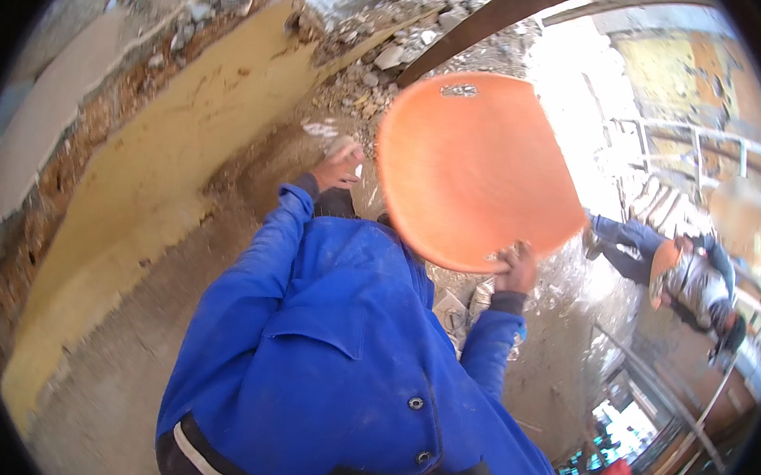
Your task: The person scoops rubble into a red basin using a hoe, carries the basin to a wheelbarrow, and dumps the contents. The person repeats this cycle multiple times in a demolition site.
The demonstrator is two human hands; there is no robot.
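Note:
A shallow orange plastic carrying pan [485, 170] with a straight edge on one side and a cut-out grip at each end is held up in front of me, its hollow face showing. My right hand [518, 268] grips it through the lower cut-out. The other grip, at the pan's far end, has no hand in it. To the left of the pan, my left hand [340, 165] is held out apart from it, fingers loosely bent with nothing visible in them. Blue jacket sleeves cover both my arms.
Broken rubble [382, 76] lies beyond the pan, under a dark slanting beam [480, 26]. A low broken yellow wall [169, 137] runs along my left. Another person [688, 274] bends at the right, near white railings [695, 148], holding an orange object. Metal bars [667, 394] cross at lower right.

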